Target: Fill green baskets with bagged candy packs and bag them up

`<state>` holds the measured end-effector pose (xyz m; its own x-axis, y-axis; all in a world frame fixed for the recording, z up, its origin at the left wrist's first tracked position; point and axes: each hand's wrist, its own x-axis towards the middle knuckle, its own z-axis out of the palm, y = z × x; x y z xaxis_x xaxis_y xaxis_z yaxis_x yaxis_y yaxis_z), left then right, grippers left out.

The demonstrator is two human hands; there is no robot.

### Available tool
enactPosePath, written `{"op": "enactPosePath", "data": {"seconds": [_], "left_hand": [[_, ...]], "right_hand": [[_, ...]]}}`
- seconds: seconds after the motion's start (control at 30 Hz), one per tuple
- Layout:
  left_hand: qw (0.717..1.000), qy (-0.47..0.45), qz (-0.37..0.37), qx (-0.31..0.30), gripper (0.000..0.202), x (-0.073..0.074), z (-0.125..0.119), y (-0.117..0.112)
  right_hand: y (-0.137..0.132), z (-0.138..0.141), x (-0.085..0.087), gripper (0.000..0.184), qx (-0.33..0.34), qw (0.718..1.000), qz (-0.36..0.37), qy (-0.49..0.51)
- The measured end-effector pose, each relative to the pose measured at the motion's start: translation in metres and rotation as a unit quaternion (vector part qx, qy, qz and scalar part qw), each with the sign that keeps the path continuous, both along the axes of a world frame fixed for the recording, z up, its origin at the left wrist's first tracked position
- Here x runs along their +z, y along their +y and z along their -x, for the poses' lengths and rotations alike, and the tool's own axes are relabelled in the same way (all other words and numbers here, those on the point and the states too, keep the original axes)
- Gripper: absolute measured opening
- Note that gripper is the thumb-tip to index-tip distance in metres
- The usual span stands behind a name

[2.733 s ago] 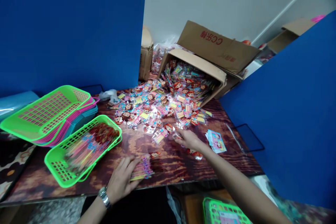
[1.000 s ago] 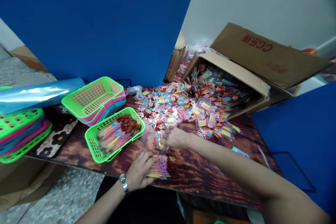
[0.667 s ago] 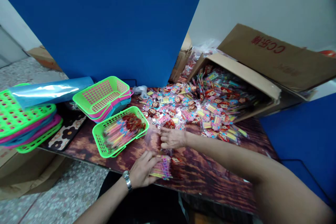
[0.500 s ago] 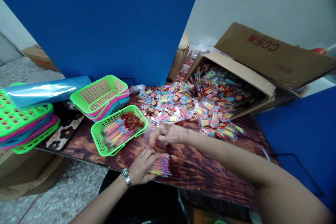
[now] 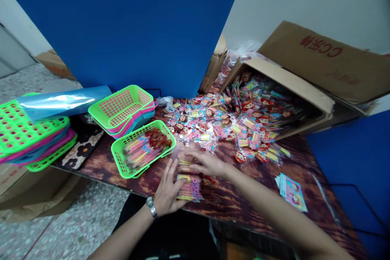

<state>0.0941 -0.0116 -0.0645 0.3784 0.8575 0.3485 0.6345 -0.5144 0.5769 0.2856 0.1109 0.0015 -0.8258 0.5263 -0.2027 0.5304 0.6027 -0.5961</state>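
Note:
On the near edge of the table, a small stack of clear packets with pink and yellow sticks lies against my left hand. That hand's thumb rests over the stack, and its fingers stretch along the left side. Just above, my right hand curls its fingers on another packet of yellow sticks, partly hidden and blurred. Left of both hands stands a green basket with similar packets lined up inside. A loose pile of packets with cartoon heads spreads behind my hands.
A tilted cardboard box full of packets stands at back right. Nested baskets and a second basket stack are on the left, with a blue film roll on top. Printed cards lie at right.
My right hand has come nearer to the stack, bringing a packet beside it. My left fingers have straightened upward along the stack. The view has shifted slightly, uncovering the cards at right.

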Motion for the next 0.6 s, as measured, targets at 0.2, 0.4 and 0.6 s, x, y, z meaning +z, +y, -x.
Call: {"op": "enactPosePath", "data": {"seconds": [0.2,0.4,0.6], "left_hand": [[0.999,-0.046,0.014,-0.025,0.048,-0.003,0.001,0.006],[1.0,-0.027,-0.005,-0.002,0.051,-0.004,0.0,0.004],[0.996,0.055,-0.071,-0.012,0.061,0.0,0.002,0.01]], "right_hand": [[-0.015,-0.001,-0.021,0.032,-0.004,0.997,-0.013,0.075],[-0.024,0.004,-0.029,0.027,-0.107,0.991,-0.075,-0.027],[-0.032,0.014,-0.034,0.021,-0.081,0.995,-0.063,-0.014]]}}
